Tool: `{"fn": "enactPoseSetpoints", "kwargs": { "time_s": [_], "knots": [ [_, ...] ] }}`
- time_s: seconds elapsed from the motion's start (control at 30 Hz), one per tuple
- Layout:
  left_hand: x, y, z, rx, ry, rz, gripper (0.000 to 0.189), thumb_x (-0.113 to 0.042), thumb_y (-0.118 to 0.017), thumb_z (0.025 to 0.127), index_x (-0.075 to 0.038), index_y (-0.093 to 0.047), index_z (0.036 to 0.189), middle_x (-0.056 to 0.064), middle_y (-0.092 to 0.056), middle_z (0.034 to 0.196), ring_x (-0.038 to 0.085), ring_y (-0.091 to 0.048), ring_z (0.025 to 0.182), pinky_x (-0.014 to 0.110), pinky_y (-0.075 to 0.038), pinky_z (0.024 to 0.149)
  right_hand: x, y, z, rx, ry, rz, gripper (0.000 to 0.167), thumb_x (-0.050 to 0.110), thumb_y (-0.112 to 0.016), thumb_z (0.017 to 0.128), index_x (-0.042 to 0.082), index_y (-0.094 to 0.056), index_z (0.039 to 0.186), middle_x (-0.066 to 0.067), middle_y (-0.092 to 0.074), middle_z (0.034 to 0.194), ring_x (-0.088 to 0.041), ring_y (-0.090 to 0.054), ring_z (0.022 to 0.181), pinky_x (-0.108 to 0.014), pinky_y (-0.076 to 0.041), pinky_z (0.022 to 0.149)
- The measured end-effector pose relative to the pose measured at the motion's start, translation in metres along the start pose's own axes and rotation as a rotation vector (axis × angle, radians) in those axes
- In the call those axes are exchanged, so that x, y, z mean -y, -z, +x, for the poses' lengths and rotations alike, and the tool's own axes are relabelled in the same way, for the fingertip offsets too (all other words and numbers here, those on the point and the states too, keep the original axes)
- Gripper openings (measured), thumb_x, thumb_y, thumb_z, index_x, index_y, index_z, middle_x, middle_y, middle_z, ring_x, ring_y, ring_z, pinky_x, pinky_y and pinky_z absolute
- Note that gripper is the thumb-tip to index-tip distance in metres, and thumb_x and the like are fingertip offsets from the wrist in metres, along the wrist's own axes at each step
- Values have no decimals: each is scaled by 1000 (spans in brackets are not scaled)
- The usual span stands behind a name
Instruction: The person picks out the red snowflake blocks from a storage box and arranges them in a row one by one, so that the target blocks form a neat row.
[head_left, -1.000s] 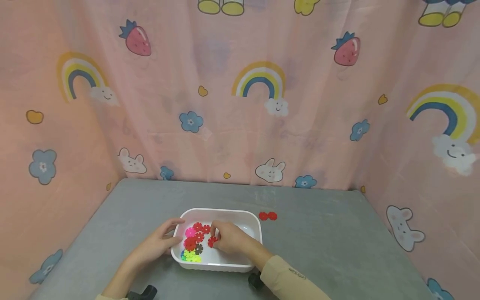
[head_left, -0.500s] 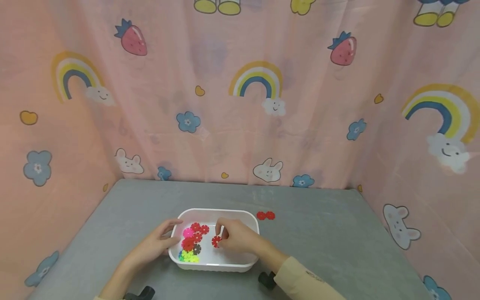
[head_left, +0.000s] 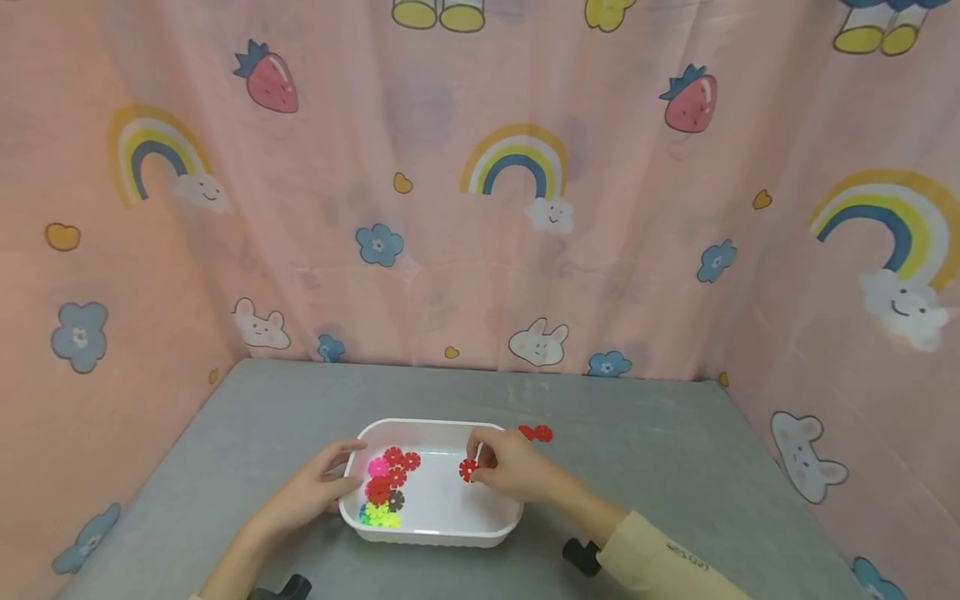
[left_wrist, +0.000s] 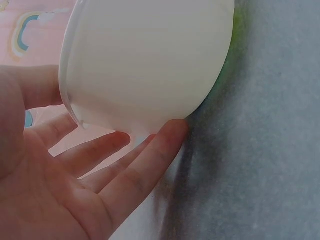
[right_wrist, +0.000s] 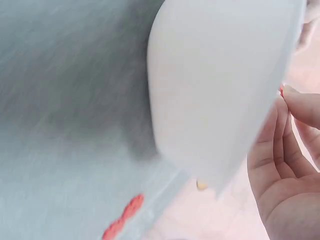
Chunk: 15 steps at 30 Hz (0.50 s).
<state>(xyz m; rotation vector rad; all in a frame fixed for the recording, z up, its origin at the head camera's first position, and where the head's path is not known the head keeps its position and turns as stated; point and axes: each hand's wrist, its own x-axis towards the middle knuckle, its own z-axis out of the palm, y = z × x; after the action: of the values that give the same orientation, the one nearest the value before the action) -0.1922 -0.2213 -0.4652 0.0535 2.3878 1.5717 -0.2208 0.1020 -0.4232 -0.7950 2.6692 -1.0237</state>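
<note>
A white plastic tray (head_left: 435, 540) sits on the grey table. My left hand (head_left: 307, 492) holds its left end, thumb at the rim; in the left wrist view, fingers (left_wrist: 150, 172) lie against the outer wall. Between thumb and index finger, my right hand (head_left: 517, 467) pinches a red snowflake disc (head_left: 468, 470) above the tray's right part. Only a sliver of that red disc (right_wrist: 281, 90) shows in the right wrist view. In the tray's left part lie several red discs (head_left: 395, 477), a pink disc (head_left: 378, 467), a dark disc (head_left: 397, 500) and yellow-green discs (head_left: 381, 515).
Two red discs (head_left: 543, 433) lie side by side on the table (head_left: 637, 475) behind the tray's right end; the right hand partly covers one. A pink patterned curtain (head_left: 450, 275) borders the table at the back and sides.
My right hand has lifted the red disc from the tray's middle and carried it rightward toward the right rim. The left hand stays at the tray's left end.
</note>
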Motion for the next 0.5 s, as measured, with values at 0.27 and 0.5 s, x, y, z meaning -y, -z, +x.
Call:
{"fn": "enactPoseSetpoints", "kwargs": {
  "time_s": [0.27, 0.5],
  "knots": [
    [-1, 0, 1, -1, -3, -8, 56, -21, -66, 98, -11, -45, 149, 30, -31, 158, 55, -42, 136, 48, -59, 86, -19, 25, -13, -49, -34, -13, 18, 4, -74, 91, 14, -62, 98, 3, -58, 81, -17, -55, 73, -24, -53, 58],
    [0, 0, 0, 2, -1, -8, 57, -23, -67, 98, -11, -44, 149, 30, -31, 158, 55, -41, 137, 48, -59, 87, -35, 46, -21, -108, -106, 3, 17, 3, -72, 91, 14, -63, 100, 2, -59, 86, -19, -55, 80, -25, -55, 66]
  ]
}}
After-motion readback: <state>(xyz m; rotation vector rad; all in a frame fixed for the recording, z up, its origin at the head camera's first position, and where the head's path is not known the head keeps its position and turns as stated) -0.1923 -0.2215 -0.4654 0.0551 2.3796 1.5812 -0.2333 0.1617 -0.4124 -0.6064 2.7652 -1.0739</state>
